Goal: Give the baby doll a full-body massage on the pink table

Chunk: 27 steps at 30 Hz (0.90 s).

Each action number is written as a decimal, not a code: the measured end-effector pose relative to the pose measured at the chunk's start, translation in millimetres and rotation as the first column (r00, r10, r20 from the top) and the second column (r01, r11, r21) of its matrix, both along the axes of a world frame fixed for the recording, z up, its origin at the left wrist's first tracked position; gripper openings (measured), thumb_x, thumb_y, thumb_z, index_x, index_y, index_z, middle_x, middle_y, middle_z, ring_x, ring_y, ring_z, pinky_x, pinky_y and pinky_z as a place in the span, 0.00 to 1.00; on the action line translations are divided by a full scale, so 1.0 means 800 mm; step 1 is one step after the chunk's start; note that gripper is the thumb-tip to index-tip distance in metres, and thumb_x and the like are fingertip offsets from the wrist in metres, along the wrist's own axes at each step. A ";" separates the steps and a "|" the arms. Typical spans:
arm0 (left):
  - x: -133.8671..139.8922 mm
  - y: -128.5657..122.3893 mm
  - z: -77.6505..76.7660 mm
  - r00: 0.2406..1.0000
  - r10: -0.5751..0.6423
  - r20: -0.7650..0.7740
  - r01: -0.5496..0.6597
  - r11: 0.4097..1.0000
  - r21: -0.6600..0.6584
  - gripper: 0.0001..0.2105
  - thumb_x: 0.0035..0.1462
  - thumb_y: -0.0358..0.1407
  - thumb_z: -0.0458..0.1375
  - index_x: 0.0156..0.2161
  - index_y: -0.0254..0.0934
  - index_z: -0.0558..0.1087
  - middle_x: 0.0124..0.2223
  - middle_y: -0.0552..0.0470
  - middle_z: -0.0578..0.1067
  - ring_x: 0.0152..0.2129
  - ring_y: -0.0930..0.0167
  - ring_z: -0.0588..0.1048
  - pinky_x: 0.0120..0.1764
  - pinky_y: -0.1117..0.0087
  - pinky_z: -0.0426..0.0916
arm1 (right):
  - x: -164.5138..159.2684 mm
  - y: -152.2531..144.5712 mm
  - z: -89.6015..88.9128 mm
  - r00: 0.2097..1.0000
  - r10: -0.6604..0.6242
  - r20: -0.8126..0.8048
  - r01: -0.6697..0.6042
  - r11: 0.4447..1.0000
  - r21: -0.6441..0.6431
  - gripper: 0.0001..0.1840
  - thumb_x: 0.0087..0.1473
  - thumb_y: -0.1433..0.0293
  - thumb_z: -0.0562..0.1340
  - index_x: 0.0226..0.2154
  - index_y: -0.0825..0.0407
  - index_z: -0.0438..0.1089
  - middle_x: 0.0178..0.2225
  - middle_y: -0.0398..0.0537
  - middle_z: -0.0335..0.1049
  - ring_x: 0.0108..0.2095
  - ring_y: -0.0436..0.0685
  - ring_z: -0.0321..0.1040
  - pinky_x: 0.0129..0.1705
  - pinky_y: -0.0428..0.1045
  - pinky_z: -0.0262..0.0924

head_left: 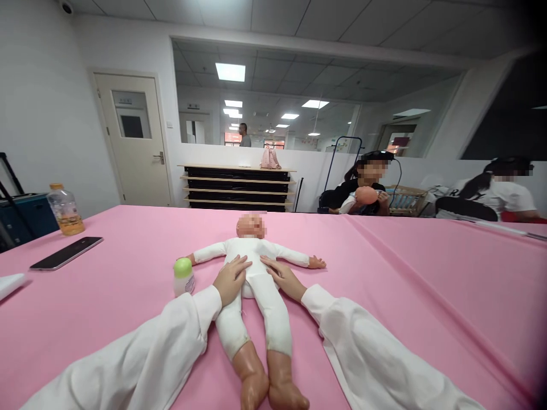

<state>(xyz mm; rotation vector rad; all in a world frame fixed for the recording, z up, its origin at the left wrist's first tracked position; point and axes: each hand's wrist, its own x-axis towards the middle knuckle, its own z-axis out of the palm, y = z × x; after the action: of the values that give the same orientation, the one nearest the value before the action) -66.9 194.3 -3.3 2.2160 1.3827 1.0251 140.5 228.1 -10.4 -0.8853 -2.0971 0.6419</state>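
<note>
A baby doll [273, 307] with a white cloth body lies on its back on the pink-covered table [397, 296], head at the far end and bare feet towards me. My left hand [233, 278] rests flat on the left side of its belly, fingers stretched out. On the right side of the belly lies my right hand [284, 277], also flat with its fingers extended. Both of the doll's arms spread out sideways. Just left of my left hand stands a small jar [183, 277] with a green lid, close to the doll's hand.
At the left are a phone [67, 253], a bottle [66, 209] with yellow liquid and a white object [11, 285]. A pen-like stick [498, 228] lies at the far right. Beyond the table, a seated person [363, 185] holds another doll; a second person [504, 191] sits farther right.
</note>
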 end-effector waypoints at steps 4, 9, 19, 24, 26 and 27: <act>-0.004 -0.023 0.001 0.997 0.030 -0.066 -0.028 0.999 0.044 0.19 0.54 0.27 0.46 0.49 0.35 0.70 0.58 0.47 0.64 0.57 0.66 0.58 0.57 0.57 0.54 | 0.006 -0.038 0.011 0.999 -0.008 -0.040 0.005 0.999 -0.050 0.18 0.56 0.63 0.52 0.47 0.51 0.68 0.55 0.51 0.60 0.57 0.57 0.55 0.59 0.59 0.48; -0.008 -0.054 0.022 0.974 0.023 -0.223 0.020 0.982 0.186 0.15 0.53 0.27 0.47 0.39 0.37 0.74 0.40 0.50 0.76 0.41 0.66 0.72 0.45 0.63 0.67 | -0.001 -0.050 0.030 0.999 -0.029 -0.036 0.032 0.997 0.071 0.11 0.54 0.69 0.55 0.35 0.52 0.72 0.41 0.50 0.73 0.44 0.56 0.68 0.50 0.55 0.60; 0.024 -0.002 0.059 0.742 -0.291 -0.604 0.598 0.695 0.401 0.12 0.55 0.30 0.46 0.36 0.35 0.73 0.32 0.46 0.73 0.31 0.67 0.71 0.36 0.65 0.65 | -0.071 0.043 0.068 0.915 0.263 0.307 -0.331 0.923 0.196 0.10 0.46 0.76 0.59 0.32 0.52 0.73 0.41 0.47 0.72 0.43 0.54 0.67 0.48 0.51 0.60; 0.017 0.028 0.051 0.765 -0.371 -0.526 0.594 0.720 0.357 0.15 0.56 0.29 0.45 0.40 0.36 0.73 0.35 0.46 0.75 0.33 0.68 0.71 0.38 0.67 0.65 | -0.101 0.099 0.076 0.835 0.275 0.477 -0.378 0.916 0.134 0.13 0.50 0.74 0.57 0.38 0.51 0.74 0.41 0.46 0.73 0.44 0.55 0.68 0.50 0.50 0.59; 0.010 0.035 0.041 0.860 -0.382 -0.338 0.489 0.806 0.333 0.15 0.55 0.29 0.45 0.42 0.38 0.73 0.40 0.48 0.75 0.38 0.69 0.71 0.42 0.67 0.65 | -0.106 0.114 0.071 0.857 0.257 0.447 -0.342 0.932 0.119 0.13 0.51 0.72 0.56 0.38 0.51 0.74 0.41 0.45 0.73 0.43 0.54 0.68 0.49 0.49 0.59; 0.008 0.037 0.035 0.895 -0.370 -0.248 0.435 0.848 0.303 0.15 0.55 0.29 0.46 0.42 0.39 0.73 0.42 0.50 0.75 0.40 0.70 0.71 0.45 0.67 0.64 | -0.107 0.119 0.067 0.876 0.247 0.415 -0.320 0.940 0.116 0.13 0.52 0.72 0.56 0.38 0.51 0.73 0.41 0.46 0.74 0.43 0.54 0.69 0.48 0.49 0.60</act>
<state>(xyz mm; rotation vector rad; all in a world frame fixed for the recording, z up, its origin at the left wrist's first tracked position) -60.9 224.1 25.0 2.7651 0.7667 0.9903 54.7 323.5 43.0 -0.6446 -2.6391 0.4308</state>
